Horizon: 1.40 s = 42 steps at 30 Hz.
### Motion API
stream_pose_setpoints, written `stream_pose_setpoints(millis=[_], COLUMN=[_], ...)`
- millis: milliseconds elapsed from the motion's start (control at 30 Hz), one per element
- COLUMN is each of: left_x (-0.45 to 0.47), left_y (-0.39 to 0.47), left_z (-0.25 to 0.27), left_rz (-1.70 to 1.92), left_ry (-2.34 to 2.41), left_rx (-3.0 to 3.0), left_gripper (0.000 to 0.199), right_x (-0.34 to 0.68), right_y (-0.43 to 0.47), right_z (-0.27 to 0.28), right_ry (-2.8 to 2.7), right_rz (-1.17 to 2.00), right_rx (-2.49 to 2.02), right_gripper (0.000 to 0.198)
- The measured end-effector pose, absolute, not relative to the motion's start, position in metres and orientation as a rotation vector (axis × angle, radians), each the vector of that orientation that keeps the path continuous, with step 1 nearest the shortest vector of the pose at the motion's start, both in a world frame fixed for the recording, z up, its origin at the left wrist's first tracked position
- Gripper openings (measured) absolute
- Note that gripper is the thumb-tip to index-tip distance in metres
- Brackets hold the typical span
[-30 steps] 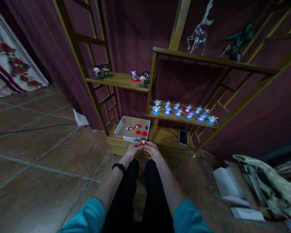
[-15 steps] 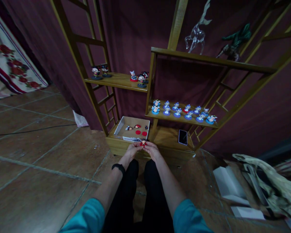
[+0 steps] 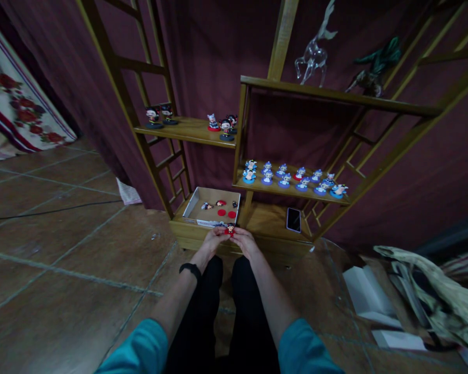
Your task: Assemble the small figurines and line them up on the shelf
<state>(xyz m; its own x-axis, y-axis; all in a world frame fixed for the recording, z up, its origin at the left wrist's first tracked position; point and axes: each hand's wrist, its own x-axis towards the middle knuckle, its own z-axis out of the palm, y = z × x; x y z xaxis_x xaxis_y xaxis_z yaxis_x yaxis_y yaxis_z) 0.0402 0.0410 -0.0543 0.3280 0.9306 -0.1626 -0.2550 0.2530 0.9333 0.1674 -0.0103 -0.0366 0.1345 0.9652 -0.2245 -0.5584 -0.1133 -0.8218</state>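
Shelving (image 3: 263,217), two hands (image 3: 212,241), one held figurine (image 3: 230,228)

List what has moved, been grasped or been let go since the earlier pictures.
Nothing was grasped or let go. Only the view shifted: the brown wooden shelf unit now sits slightly further left in the picture. The left hand and right hand still hold the small red-and-black figurine; the open cardboard box and its contents stayed put.

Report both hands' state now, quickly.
Left hand: closed, holding the small black-haired figurine with red at its base.
Right hand: closed, holding the same figurine from the other side.
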Motion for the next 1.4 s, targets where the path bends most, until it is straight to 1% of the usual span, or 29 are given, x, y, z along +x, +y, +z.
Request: stream_pose_setpoints(millis=[267,633,1033,1400], left_x=[0.0404,0.0412,0.0408,0.0407], left_y=[0.0419,0.0420,0.0440,0.0443], left_z=[-0.0543,-0.0563,-0.0614,-0.0603], left_rz=[0.960,0.959,0.943,0.941], left_ry=[0.854,0.802,0.798,0.826], left_rx=[0.956,0.936,0.855,0.857], left_gripper=[0.041,0.041,0.046,0.038], right_x=[0.1667,0.1684,0.1694,0.1695], right_y=[-0.0115,-0.0071,-0.0072,-0.0083], right_z=[-0.0348,-0.0423,-0.0434,-0.0412], right_ry=[-0.563,-0.552,-0.542,-0.555], right_rz=[1.417,1.423,1.376,1.365], right_rx=[-0.958,-0.963,-1.058,-1.077], right_gripper=[0.025,0.032,0.037,0.036])
